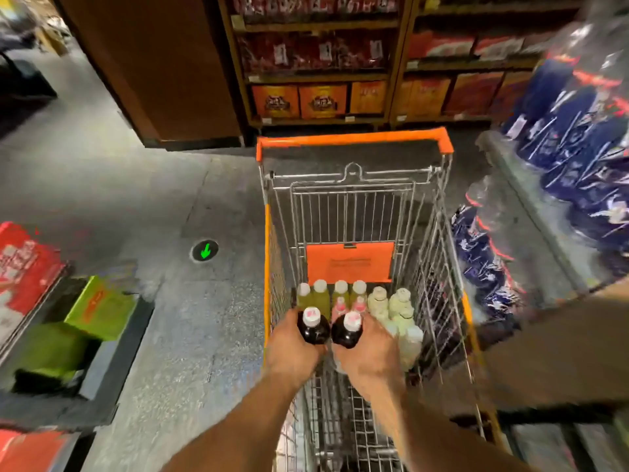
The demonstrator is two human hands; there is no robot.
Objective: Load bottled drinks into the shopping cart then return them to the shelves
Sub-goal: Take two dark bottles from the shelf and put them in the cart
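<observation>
A wire shopping cart with orange trim stands in front of me. Inside it stand several bottles: green ones, pink ones and pale whitish ones, all with white caps. My left hand grips a dark bottle with a white cap, held inside the cart. My right hand grips a second dark bottle right beside the first. Both bottles are upright, in front of the other bottles.
Wooden shelves with red and orange packs stand beyond the cart. Blue wrapped bottle packs are stacked on the right, close to the cart's side. Red cartons and green boxes sit on the left. Grey floor with a green arrow marker.
</observation>
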